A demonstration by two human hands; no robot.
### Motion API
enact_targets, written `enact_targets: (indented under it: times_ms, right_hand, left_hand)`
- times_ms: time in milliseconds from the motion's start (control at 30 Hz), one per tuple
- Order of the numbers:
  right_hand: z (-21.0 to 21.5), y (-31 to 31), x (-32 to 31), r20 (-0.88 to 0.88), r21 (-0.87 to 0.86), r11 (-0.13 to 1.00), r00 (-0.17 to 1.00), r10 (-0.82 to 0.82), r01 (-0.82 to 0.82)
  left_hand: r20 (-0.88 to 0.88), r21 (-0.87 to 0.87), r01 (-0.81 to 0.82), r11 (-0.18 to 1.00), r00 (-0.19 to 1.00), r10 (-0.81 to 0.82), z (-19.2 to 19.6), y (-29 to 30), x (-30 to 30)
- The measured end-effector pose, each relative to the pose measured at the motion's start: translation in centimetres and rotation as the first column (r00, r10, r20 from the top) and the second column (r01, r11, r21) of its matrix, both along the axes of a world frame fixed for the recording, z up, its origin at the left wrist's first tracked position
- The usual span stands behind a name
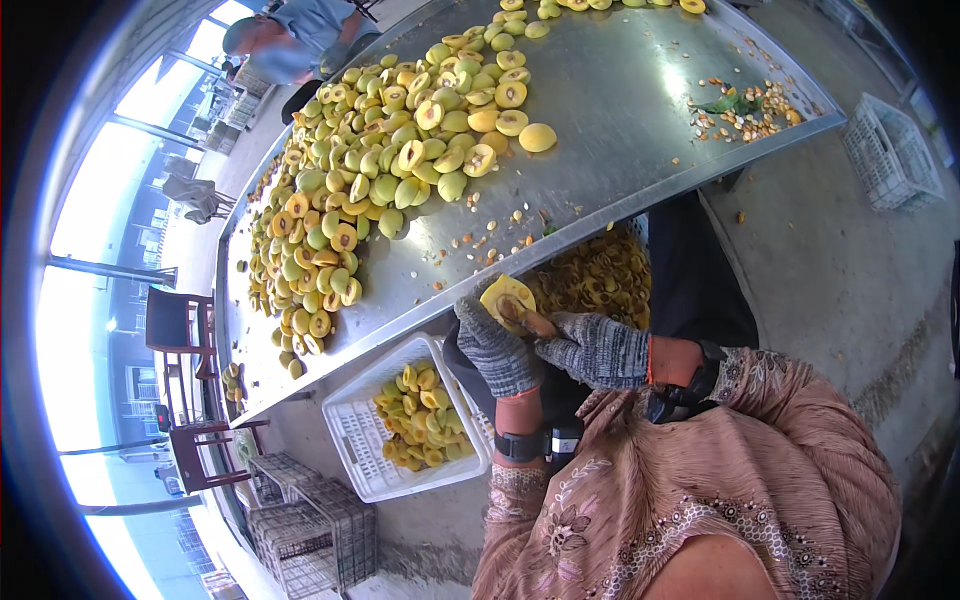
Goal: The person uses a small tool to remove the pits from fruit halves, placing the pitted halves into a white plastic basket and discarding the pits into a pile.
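My left hand (493, 345), in a grey knitted glove, is closed around a yellow stone-fruit half (509, 298), its cut face with a brown hollow turned up. Against that hollow my right hand (597, 349), gloved alike, is closed with its fingertips at the fruit. Something brown and narrow shows at its tip; whether it is a tool or a bare thumb I cannot make out. Both hands are just off the near edge of the metal table (600, 130). Beyond them lies a big heap of green-yellow fruit halves (400, 140), some with dark hollows showing.
Loose stones and seeds (755, 110) lie at the table's right end. A white crate of fruit pieces (350, 440) stands left of my legs; more brownish-yellow pieces (590, 275) lie under the table edge. Wire crates (310, 525), chairs (180, 330), another white crate (893, 155) and a person (310, 35) surround it.
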State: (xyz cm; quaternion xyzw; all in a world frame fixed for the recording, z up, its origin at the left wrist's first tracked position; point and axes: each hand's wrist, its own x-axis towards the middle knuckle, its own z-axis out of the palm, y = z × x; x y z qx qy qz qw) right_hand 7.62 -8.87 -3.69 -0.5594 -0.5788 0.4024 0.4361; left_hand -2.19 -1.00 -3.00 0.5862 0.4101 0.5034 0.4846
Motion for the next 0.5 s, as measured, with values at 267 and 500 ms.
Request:
enact_targets:
  times_ms: [267, 500]
  right_hand:
    - [1.0, -1.9, 3.2, -0.662, -0.116, 0.866, 0.688, 0.297, -0.486]
    - [4.0, -3.1, 3.0, -0.938, -0.296, 0.742, 0.330, -0.107, -0.602]
  left_hand:
    - [-0.148, 0.140, 0.066, 0.988, 0.988, -0.045, 1.5, -0.6, 0.0]
    - [-0.149, 0.424, 0.323, 0.846, 0.946, -0.287, 3.0, 0.1, 0.7]
